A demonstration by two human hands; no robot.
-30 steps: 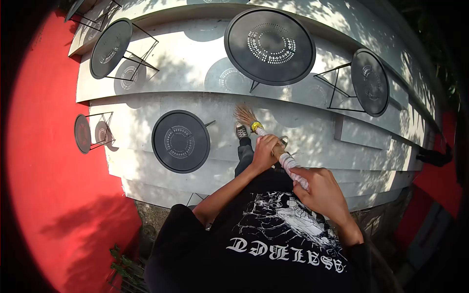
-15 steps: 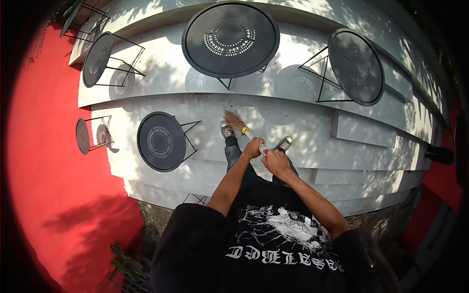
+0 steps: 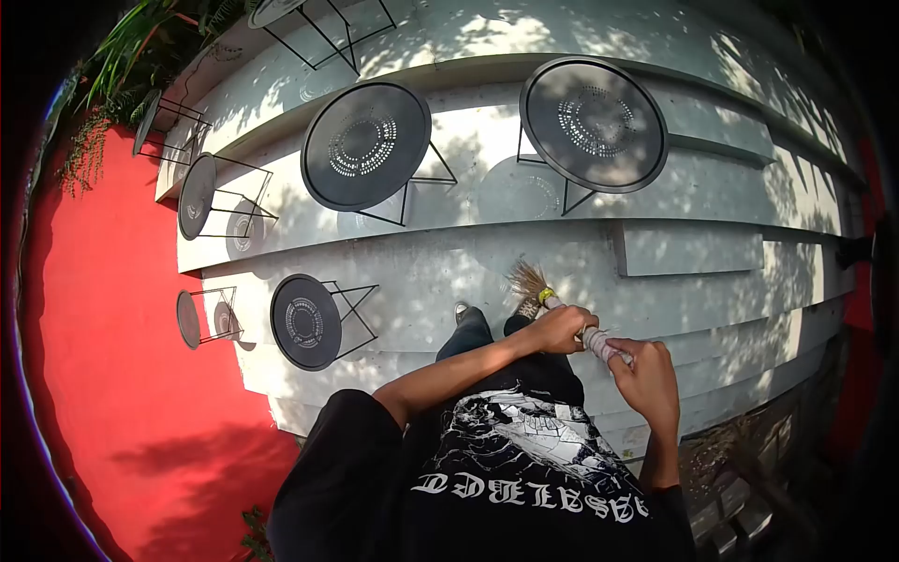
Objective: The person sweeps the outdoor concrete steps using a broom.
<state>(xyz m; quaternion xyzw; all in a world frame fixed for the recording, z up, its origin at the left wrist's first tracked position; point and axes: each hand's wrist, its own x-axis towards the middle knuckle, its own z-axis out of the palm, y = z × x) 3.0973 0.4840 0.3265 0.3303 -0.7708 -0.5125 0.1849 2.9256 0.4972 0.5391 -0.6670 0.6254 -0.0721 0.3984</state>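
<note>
A short broom (image 3: 599, 346) with a wrapped pale handle, a yellow band and brown bristles slants across in front of my body. My left hand (image 3: 564, 331) is closed round the handle on the side nearer the bristles. Toward the handle's upper end, my right hand (image 3: 648, 379) grips it too. The bristles point away from me and lie beside my shoe (image 3: 528, 307), partly over it. Both hands are close together, a short stretch of handle showing between them.
Round black tables (image 3: 367, 145) with thin legs stand on pale concrete steps (image 3: 421, 245), two large ones ahead and smaller ones to the left. A red surface (image 3: 103, 328) borders the steps at left. Green plants (image 3: 140, 47) hang at the upper left.
Both hands and the broom have moved to the right, and the hands are farther apart on the handle. My feet have shifted, and the view has turned, bringing plants into sight.
</note>
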